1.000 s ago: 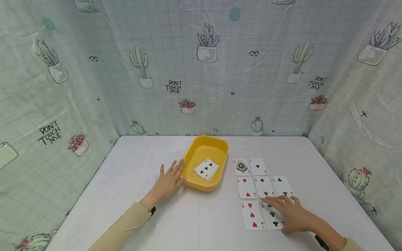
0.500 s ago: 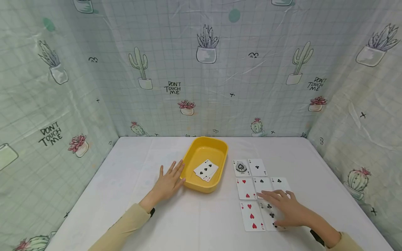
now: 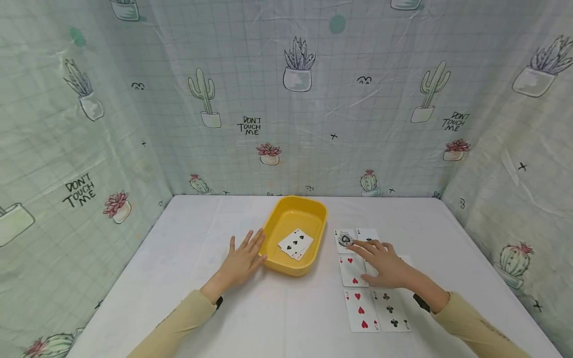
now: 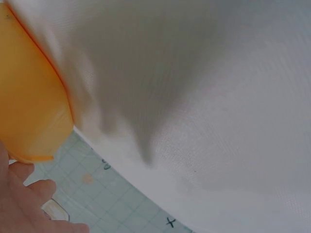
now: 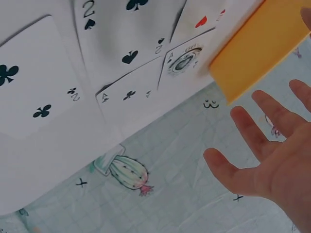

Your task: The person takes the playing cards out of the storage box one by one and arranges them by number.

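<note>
Head view: my left hand lies flat, fingers spread, on the white-clothed bench, touching the yellow plastic tray that holds a few playing cards; my right hand, fingers straight, reaches over the rows of face-up cards toward the ace of spades.

Left wrist: tray wall beside my fingers.

Right wrist: open palm above the ace, gripping nothing; I judge a card pick-up is next, calling for a fingertip press.

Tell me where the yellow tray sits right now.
In the head view the yellow tray sits mid-table, with the left hand flat against its left side and the rows of playing cards to its right.
</note>
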Available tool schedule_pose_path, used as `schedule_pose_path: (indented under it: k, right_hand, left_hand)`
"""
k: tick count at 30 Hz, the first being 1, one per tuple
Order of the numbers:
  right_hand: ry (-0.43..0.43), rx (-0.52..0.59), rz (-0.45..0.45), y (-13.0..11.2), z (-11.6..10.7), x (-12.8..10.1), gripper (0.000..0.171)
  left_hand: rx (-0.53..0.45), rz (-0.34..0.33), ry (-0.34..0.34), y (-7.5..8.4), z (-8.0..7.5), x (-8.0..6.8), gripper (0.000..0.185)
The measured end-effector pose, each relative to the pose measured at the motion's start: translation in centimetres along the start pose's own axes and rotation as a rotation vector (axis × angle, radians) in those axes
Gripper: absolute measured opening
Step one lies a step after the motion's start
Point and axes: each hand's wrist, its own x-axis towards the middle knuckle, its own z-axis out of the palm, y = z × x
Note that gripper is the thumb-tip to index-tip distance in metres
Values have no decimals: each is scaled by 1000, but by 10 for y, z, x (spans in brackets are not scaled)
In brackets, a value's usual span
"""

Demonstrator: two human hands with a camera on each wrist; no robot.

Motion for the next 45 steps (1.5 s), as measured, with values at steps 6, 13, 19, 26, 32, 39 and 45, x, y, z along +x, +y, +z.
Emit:
schedule_pose_path:
  k: [6,13,19,26,32,39,45]
  right_hand:
    - [-5,-18,-21,-6,-4,22,72]
    - [73,15,-67,-12,-3,51,67]
    - [126,0,-90,-17,4,73,63]
    - [105,-2,-77,-25,9,95,59]
    - [59,2,-75,-33,11,114,59]
    - [-32,12,-67,-46,10,133,64]
    - [-90,-23,-83,-52,17,148,68]
  left_hand:
    - [3,3,9,0,-1,-1,58]
    - [1,2,7,1,-2,-1,58]
    - [-21,2,2,1,-1,-1,58]
    - [-11,-2,-12,1,-2,0,58]
    - [-26,-8,-33,1,-4,1,59]
    - [-10,-7,-33,0,-4,2,59]
    - [-6,-2,-25,0,-4,1,58]
